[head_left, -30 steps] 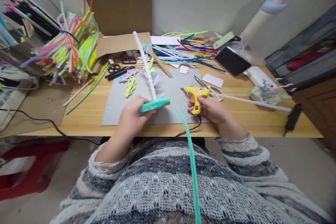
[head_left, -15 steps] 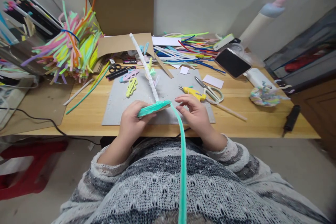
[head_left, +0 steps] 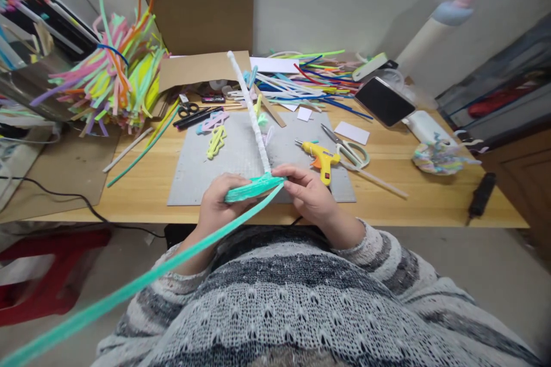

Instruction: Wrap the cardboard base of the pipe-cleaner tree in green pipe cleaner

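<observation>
"What has just changed?"

"The green strip (head_left: pixel 215 235) now slants off to the lower left, where half a second ago it hung straight down; the right hand (head_left: pixel 314 198) has closed in, its grip pinching the strip at the right end of the green base (head_left: pixel 249 188); the left hand (head_left: pixel 217 200) clamps the other end, thumb on top; the white rod (head_left: pixel 249 106) rises from the base, tilted."

"Meaning what for the work?"

"Both hands are on the piece; I judge the strip is being held to the base's edge."

"And edges, room?"

"The near edge of the desk (head_left: pixel 387 206) passes just below the hands; the gray mat (head_left: pixel 189 172) spreads beyond the base, a stretch of it parting rod from yellow gun (head_left: pixel 321 156); the gun lies just past the right hand, nozzle leftward; the scissors (head_left: pixel 339 142) sit just beside it; that side looks tightest."
</observation>
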`<state>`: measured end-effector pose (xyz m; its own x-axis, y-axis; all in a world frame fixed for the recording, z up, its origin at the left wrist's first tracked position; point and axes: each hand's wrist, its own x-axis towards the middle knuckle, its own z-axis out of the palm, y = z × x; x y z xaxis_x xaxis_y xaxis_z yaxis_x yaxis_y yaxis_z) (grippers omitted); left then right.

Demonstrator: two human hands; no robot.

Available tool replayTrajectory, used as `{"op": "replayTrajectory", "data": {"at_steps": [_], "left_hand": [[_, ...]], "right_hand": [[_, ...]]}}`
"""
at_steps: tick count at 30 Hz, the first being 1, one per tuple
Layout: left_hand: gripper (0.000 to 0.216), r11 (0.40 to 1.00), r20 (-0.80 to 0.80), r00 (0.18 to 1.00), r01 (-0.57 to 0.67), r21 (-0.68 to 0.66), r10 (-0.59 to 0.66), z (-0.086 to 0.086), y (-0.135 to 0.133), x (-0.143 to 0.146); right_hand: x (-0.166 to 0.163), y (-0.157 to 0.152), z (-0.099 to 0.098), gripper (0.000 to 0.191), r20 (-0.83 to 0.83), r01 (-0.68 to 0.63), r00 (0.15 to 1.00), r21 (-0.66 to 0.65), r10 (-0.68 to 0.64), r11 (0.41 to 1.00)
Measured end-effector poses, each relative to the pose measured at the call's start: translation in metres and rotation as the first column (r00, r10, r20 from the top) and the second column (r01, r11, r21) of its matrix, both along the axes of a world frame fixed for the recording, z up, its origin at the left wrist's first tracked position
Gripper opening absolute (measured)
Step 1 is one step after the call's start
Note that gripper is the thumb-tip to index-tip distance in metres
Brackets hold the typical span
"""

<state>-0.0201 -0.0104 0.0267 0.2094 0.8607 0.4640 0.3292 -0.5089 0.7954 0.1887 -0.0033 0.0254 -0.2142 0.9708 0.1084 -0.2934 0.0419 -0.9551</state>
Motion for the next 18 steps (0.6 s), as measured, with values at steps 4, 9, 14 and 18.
{"op": "replayTrajectory", "data": {"at_steps": [4, 9, 14, 18], "left_hand": [[0.016, 1.0, -0.006, 1.0, 0.002, -0.022, -0.002, 0.0021, -0.0007, -0.0001], [0.017, 1.0, 0.014, 1.0, 0.003, 0.008, -0.003, 0.0019, 0.0002, 0.0011], [0.016, 1.0, -0.008, 1.0, 0.021, -0.002, -0.021, 0.0033, 0.0013, 0.0008], [0.017, 1.0, -0.028, 1.0, 0.011, 0.016, -0.01, 0.004, 0.0022, 0.0007]], "right_hand": [[-0.0013, 0.0003, 0.001, 0.023, -0.023, -0.006, 1.0, 0.0, 0.006, 1.0], [-0.0028, 0.0, 0.0004, 0.021, -0.03, -0.004, 1.0, -0.011, 0.004, 1.0], [-0.0043, -0.0007, 0.0028, 0.019, -0.03, 0.002, 1.0, -0.02, -0.003, 1.0], [-0.006, -0.0014, 0.0059, 0.016, -0.019, -0.015, 1.0, 0.006, 0.015, 1.0]]}}
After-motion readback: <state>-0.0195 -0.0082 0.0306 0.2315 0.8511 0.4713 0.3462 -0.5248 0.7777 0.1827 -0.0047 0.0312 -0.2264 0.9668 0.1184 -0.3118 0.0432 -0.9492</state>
